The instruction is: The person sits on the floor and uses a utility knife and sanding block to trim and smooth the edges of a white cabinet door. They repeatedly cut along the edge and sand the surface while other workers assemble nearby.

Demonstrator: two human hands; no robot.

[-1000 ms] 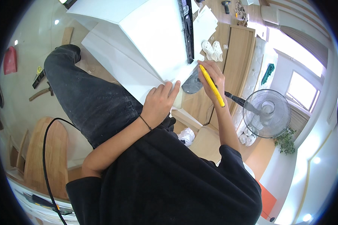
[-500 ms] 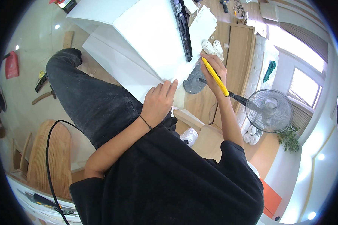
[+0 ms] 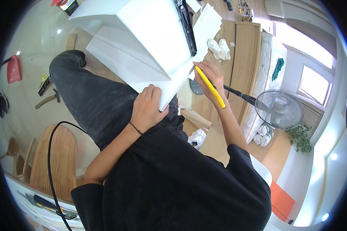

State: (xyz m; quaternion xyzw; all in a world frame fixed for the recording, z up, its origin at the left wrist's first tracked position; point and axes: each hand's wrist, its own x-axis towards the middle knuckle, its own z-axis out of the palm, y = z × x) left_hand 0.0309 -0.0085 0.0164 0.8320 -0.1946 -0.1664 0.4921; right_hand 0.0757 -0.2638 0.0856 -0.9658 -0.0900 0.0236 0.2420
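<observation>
A white box-like drawer of panels leans over my lap, with a black slide rail along its side. My left hand grips the near corner of its white panel, fingers on top and thumb round the edge. In my right hand is a slim yellow utility knife, its handle slanting back toward my wrist. The fingertips of that hand touch the panel's right edge, and the knife's tip is hidden there.
A hammer and a red dustpan lie on the floor at left. Wooden boards stand lower left, beside a black cable. To the right are white clogs, a standing fan and a wooden cabinet.
My left hand has slid left and down, from lying on the panel to gripping its corner. My right hand with the knife has moved left and slightly down along the edge.
</observation>
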